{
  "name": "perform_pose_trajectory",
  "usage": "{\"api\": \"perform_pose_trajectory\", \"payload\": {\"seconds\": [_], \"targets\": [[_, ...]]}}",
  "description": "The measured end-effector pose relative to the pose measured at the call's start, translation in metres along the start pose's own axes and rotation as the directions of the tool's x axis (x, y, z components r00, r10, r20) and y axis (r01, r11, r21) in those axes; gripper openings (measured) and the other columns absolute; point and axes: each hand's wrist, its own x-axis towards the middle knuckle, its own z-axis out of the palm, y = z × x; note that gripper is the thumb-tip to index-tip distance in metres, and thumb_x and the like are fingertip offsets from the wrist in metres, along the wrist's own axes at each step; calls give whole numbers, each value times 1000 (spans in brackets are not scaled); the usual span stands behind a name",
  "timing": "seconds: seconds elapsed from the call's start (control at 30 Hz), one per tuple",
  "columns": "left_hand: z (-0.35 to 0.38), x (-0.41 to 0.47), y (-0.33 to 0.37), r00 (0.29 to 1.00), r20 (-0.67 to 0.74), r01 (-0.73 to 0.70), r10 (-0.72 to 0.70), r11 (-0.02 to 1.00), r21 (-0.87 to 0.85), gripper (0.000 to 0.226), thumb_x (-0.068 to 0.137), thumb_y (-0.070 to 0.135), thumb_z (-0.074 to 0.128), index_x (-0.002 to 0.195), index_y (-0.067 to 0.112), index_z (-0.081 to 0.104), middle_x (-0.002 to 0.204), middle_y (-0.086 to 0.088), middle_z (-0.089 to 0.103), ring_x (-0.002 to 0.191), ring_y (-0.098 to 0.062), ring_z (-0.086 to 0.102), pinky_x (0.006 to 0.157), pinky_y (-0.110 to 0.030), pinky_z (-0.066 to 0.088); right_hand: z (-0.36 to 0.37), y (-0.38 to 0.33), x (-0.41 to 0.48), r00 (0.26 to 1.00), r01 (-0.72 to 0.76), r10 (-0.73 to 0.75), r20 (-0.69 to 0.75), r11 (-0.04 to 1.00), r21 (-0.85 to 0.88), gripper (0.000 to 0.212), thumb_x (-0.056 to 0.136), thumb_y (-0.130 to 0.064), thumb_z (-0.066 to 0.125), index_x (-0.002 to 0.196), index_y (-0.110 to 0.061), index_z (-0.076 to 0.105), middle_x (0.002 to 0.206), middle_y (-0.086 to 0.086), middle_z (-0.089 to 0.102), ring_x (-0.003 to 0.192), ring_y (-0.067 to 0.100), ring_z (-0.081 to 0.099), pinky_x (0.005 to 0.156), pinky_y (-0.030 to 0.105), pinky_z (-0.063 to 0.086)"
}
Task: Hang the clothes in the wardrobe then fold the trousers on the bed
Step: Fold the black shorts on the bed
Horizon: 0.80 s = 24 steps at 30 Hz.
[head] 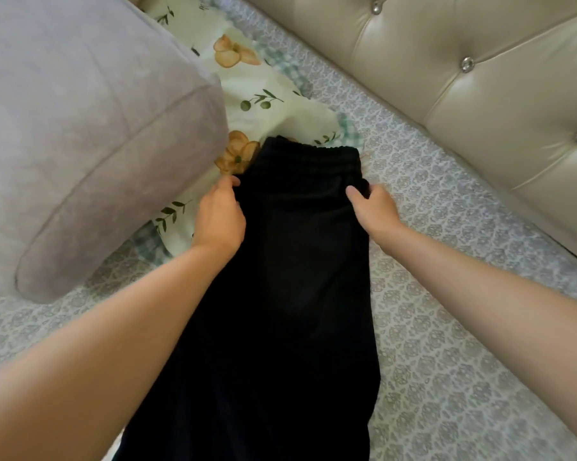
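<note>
Black trousers (297,277) lie flat on bed (446,361), lengthwise. Elastic waistband at 12 o'clock, legs run down to 6 and off the bottom edge. Looks folded leg on leg, one narrow strip, can't confirm.

Left hand (219,216) at the trousers' 9 o'clock edge, just below the waistband. Fingers (233,181) curled onto the fabric edge, gripping it. Fingertips partly hidden in the dark cloth.

Right hand (375,211) at the 3 o'clock edge, same height. Thumb (353,191) on top of the fabric, other fingers wrapped round the edge, pinching it. Both hands clamp the upper part, trousers between them, cloth a bit bunched at the right grip.

Grey pillow (81,128) at 10 o'clock, near the left hand, not touching it. Floral cloth (263,94) at 11–12, waistband overlaps its lower end. Tufted beige headboard (480,78) at 1–2 o'clock, well apart from the trousers.
</note>
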Motion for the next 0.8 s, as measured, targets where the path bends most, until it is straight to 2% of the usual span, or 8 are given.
{"api": "perform_pose_trajectory", "payload": {"seconds": [0.1, 0.23, 0.33, 0.43, 0.5, 0.6, 0.67, 0.8], "targets": [[2, 11, 1, 983, 177, -57, 39, 994, 98, 65, 90, -12, 49, 148, 12, 34, 149, -13, 40, 138, -29, 39, 115, -39, 31, -15, 2, 13, 998, -51, 53, -23, 997, 53, 25, 100, -15, 40, 78, -11, 51, 76, 2, 48, 72, 17, 48, 60, 27, 37], [13, 21, 0, 947, 314, -199, 72, 897, 395, 81, 89, -6, 53, 156, 16, 14, 163, -7, 15, 144, -31, 23, 116, -45, 29, -21, 7, 20, 993, -19, -5, -120, 981, -195, 24, 101, -11, 38, 81, -9, 51, 77, 3, 50, 77, 21, 50, 59, 27, 37], [17, 14, -4, 944, 326, -232, 45, 793, 564, 85, 93, 6, 52, 158, 21, -1, 165, -1, -2, 144, -31, 18, 113, -47, 27, -16, 9, 4, 980, 62, -111, -162, 958, -280, 15, 102, -22, 40, 102, -11, 51, 91, 1, 55, 81, 19, 53, 60, 27, 38], [11, -9, -14, 963, 242, -232, 115, 809, 540, 84, 94, 13, 48, 157, 22, -6, 164, 4, -9, 141, -33, 19, 112, -47, 26, -13, 17, -28, 981, 105, -122, -151, 988, -115, 25, 102, -28, 41, 119, -10, 45, 108, 0, 54, 87, 14, 53, 56, 19, 33], [3, -37, -22, 974, 178, -211, 137, 835, 509, 87, 92, 15, 50, 157, 22, -7, 164, 7, -12, 144, -34, 13, 114, -50, 23, -11, 36, -62, 979, 162, -172, -106, 982, -99, 29, 101, -29, 43, 122, -10, 44, 113, 0, 52, 95, 14, 55, 64, 19, 39], [-7, -96, -30, 987, 157, -99, 31, 890, 446, 95, 87, 13, 56, 157, 20, -8, 163, 7, -14, 148, -33, 2, 118, -52, 17, -8, 73, -124, 983, 174, -178, -43, 981, -85, 36, 100, -26, 48, 132, -10, 42, 125, -2, 48, 111, 12, 52, 85, 23, 44], [-8, -139, -30, 980, 159, 49, -116, 925, 376, 101, 84, 15, 64, 156, 20, -7, 163, 3, -10, 147, -36, 5, 118, -53, 17, -8, 91, -165, 992, 128, -129, -7, 991, -44, 36, 99, -22, 50, 133, -13, 40, 127, -6, 45, 116, 7, 47, 89, 21, 42], [-7, -205, -20, 909, 82, 399, -410, 909, 123, 102, 80, 25, 76, 154, 13, 7, 154, -14, 15, 138, -41, 21, 110, -53, 29, -7, 116, -229, 1000, -14, 13, 17, 1000, 21, 25, 99, -25, 51, 121, -19, 41, 118, 0, 57, 93, 6, 58, 68, 14, 45]]}}
